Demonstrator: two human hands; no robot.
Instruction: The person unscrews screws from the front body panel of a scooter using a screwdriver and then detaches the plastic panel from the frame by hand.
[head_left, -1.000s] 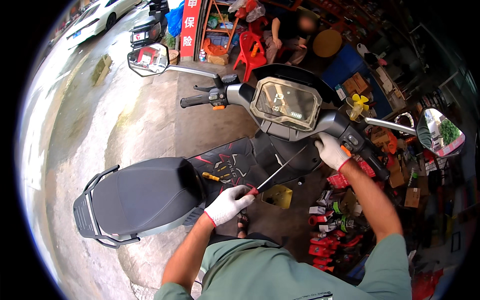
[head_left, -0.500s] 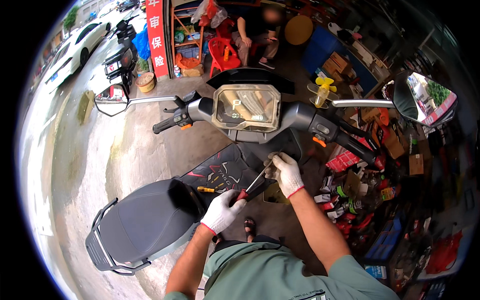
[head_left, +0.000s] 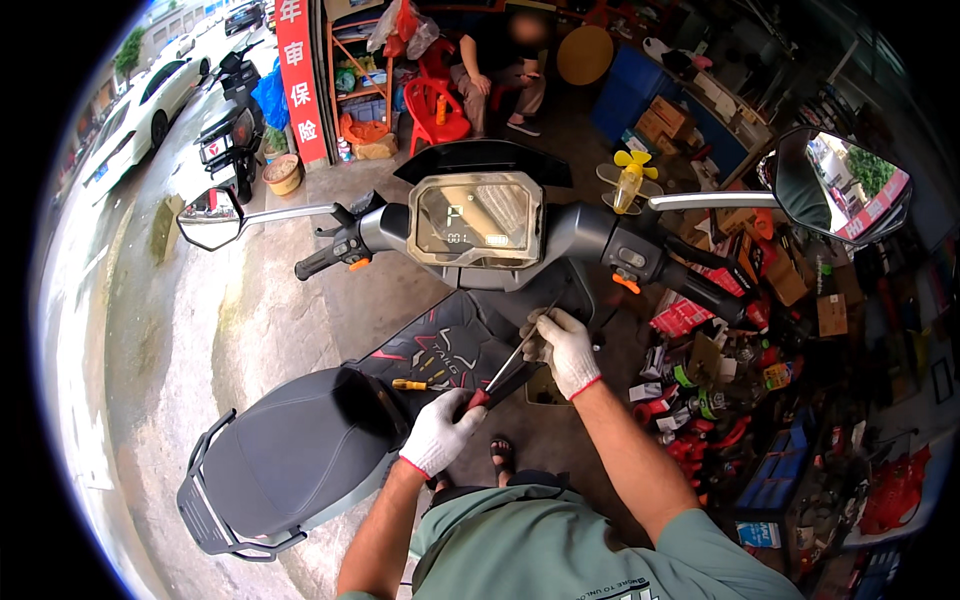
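Observation:
My left hand (head_left: 440, 435), in a white knit glove, is wrapped round the red handle of a screwdriver (head_left: 505, 370). Its metal shaft slants up and away to my right hand (head_left: 565, 350). That glove has grey, dirty fingertips, pinched together around the far end of the shaft; the tip itself is hidden. Both hands are over the footboard (head_left: 430, 345) of an electric scooter, just below its front column. A second screwdriver (head_left: 408, 385), yellow-handled, lies on the footboard in front of the seat.
The scooter's lit display (head_left: 475, 220) and handlebar stand ahead, its dark seat (head_left: 300, 445) at the left. Boxes and loose parts (head_left: 710, 380) crowd the floor at the right. A person sits at the back near a red plastic chair (head_left: 435, 115).
The view has shifted slightly, so the scooter's front sits a little further left. Both hands keep their grip on the screwdriver, with little movement of their own.

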